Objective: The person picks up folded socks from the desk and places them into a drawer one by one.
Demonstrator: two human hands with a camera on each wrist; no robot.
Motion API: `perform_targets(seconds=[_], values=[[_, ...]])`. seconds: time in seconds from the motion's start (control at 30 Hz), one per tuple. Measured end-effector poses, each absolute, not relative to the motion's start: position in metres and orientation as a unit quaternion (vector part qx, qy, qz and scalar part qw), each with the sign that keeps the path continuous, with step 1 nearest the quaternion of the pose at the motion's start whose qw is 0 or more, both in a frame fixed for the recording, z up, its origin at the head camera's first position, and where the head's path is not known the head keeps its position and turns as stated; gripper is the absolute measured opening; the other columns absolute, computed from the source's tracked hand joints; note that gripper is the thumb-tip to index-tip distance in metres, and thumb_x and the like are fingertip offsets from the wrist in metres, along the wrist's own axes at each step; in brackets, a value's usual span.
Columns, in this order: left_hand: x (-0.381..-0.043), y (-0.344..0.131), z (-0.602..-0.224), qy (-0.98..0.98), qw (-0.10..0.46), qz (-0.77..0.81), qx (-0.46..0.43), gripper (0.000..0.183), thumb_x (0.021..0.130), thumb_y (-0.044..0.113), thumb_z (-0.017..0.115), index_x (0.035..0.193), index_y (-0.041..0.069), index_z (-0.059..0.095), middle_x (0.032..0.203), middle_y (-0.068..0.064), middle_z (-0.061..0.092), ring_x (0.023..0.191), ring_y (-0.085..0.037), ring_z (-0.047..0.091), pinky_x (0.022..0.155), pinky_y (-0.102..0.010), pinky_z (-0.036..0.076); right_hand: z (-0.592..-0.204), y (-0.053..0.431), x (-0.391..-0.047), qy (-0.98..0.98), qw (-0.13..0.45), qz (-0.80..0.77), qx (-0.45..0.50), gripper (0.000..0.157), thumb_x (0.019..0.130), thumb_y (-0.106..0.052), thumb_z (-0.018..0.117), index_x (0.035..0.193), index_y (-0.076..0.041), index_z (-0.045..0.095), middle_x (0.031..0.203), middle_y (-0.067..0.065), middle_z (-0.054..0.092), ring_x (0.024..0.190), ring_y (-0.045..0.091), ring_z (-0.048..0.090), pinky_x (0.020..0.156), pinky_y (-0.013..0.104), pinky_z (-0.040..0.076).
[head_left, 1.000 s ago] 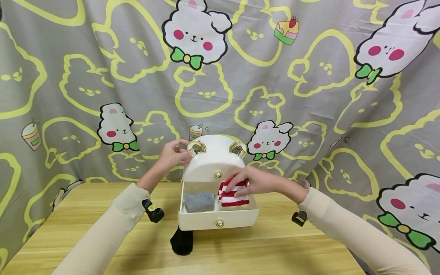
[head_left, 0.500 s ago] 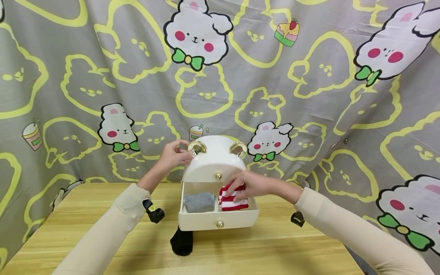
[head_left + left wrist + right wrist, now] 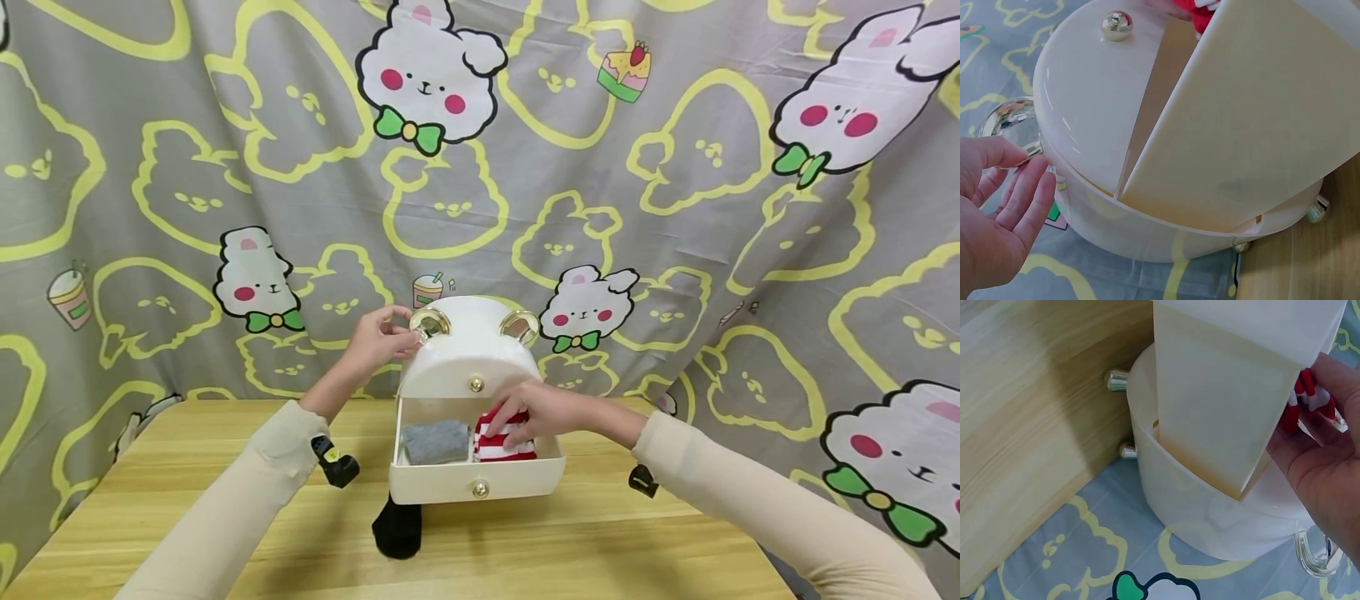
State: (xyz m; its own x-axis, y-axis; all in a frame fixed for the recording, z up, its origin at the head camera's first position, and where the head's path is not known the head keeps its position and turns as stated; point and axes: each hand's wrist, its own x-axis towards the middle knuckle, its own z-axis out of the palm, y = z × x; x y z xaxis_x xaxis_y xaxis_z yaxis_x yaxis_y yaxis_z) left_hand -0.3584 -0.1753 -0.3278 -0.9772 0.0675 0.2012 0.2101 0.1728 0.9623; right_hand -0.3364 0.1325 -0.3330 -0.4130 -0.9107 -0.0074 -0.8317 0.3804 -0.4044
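Observation:
A white two-drawer cabinet [image 3: 457, 358] with gold ears stands on the table, its lower drawer [image 3: 517, 482] pulled out. My left hand [image 3: 381, 337] pinches the left gold ear [image 3: 1013, 128] between thumb and fingers. In the drawer's right compartment lies a folded red-and-white striped sock [image 3: 495, 450]; my right hand [image 3: 555, 410] grips it from above, hiding part of it. Red and white fabric also shows between the thumb and fingers in the right wrist view. A folded grey bundle, apparently a sock [image 3: 435, 442], fills the left compartment.
Below the drawer's left corner, a black sock-like item [image 3: 397, 529] lies on the wooden table [image 3: 300, 533], partly hidden. The upper drawer, with its gold knob [image 3: 476, 384], is closed. A patterned grey curtain [image 3: 450, 200] hangs behind the table.
My right hand has moved down and slightly left with the striped sock, which now sits lower in the right compartment. The left hand stays at the ear.

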Motion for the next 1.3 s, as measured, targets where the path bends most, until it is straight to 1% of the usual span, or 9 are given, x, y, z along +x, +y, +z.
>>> perform_targets(seconds=[0.2,0.4,0.6,0.83,1.0,1.13,1.3], values=[[-0.359,-0.176,-0.327,-0.763,0.058,-0.637,-0.093,0.03,0.094,0.004,0.068,0.122,-0.001,0.056,0.087,-0.004,0.073,0.074,-0.008,0.073,0.08,-0.037,0.064,-0.336,0.131,-0.337,0.822,0.11,-0.17,-0.533,0.025,0.087,-0.018,0.081,0.112,-0.014,0.08,0.123,0.009,0.071,0.116,0.021,0.064,0.094,0.024,0.056],[-0.359,-0.176,-0.327,-0.766,0.056,-0.635,-0.089,0.03,0.094,0.005,0.068,0.121,0.0,0.057,0.089,-0.005,0.073,0.074,-0.008,0.073,0.077,-0.033,0.064,-0.343,0.129,-0.34,0.812,0.095,-0.165,-0.552,0.026,0.085,-0.017,0.084,0.11,-0.013,0.081,0.116,0.007,0.073,0.107,0.016,0.064,0.085,0.02,0.055],[-0.358,-0.176,-0.327,-0.764,0.056,-0.636,-0.09,0.031,0.094,0.005,0.068,0.123,-0.001,0.056,0.09,-0.007,0.073,0.073,-0.007,0.073,0.079,-0.036,0.064,-0.342,0.127,-0.34,0.809,0.085,-0.149,-0.562,0.025,0.085,-0.015,0.083,0.11,-0.012,0.081,0.116,0.008,0.073,0.109,0.018,0.064,0.086,0.019,0.055],[-0.358,-0.176,-0.327,-0.767,0.058,-0.633,-0.089,0.032,0.094,0.005,0.068,0.123,-0.001,0.056,0.09,-0.007,0.074,0.075,-0.008,0.073,0.08,-0.037,0.064,-0.342,0.126,-0.337,0.821,0.086,-0.117,-0.553,0.024,0.087,-0.016,0.082,0.11,-0.014,0.081,0.118,0.007,0.072,0.111,0.019,0.064,0.092,0.022,0.056],[-0.357,-0.176,-0.327,-0.769,0.059,-0.631,-0.088,0.032,0.095,0.005,0.068,0.124,-0.001,0.056,0.093,-0.01,0.074,0.075,-0.008,0.073,0.08,-0.037,0.064,-0.342,0.127,-0.333,0.826,0.069,-0.091,-0.552,0.022,0.087,-0.015,0.082,0.109,-0.016,0.081,0.122,0.009,0.071,0.114,0.02,0.064,0.095,0.025,0.056],[-0.357,-0.176,-0.328,-0.77,0.06,-0.629,-0.09,0.031,0.095,0.005,0.067,0.123,-0.001,0.056,0.092,-0.009,0.074,0.076,-0.008,0.073,0.081,-0.038,0.064,-0.341,0.13,-0.329,0.826,0.048,-0.08,-0.555,0.024,0.086,-0.013,0.082,0.11,-0.017,0.081,0.127,0.009,0.069,0.119,0.023,0.064,0.097,0.029,0.057],[-0.357,-0.175,-0.328,-0.769,0.059,-0.63,-0.091,0.03,0.094,0.005,0.067,0.122,-0.001,0.057,0.092,-0.008,0.074,0.076,-0.008,0.073,0.081,-0.038,0.064,-0.341,0.135,-0.324,0.83,0.02,-0.065,-0.553,0.025,0.088,-0.011,0.08,0.111,-0.02,0.081,0.132,0.008,0.068,0.123,0.024,0.063,0.095,0.03,0.058]])
